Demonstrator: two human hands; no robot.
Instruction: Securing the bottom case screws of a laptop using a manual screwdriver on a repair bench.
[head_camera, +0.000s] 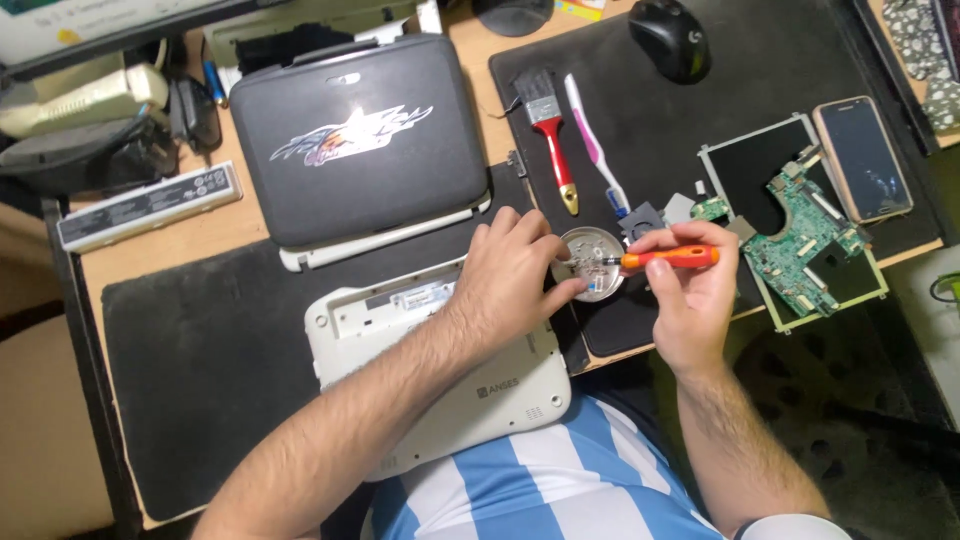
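Had my right hand pinching the orange screwdriver, tip over the little round metal dish just right of the white laptop base. Left hand steadied the dish, fingers curled on its rim. Probably picking out a screw; next needs careful aim.

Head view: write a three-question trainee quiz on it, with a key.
1. True or false: the right hand holds an orange-handled screwdriver.
2. What does the left hand touch? A) round metal dish B) black mouse C) phone
3. Which tool lies between the red-handled paintbrush and the green circuit board?

Key: 1 true; 2 A; 3 the pink and white toothbrush.
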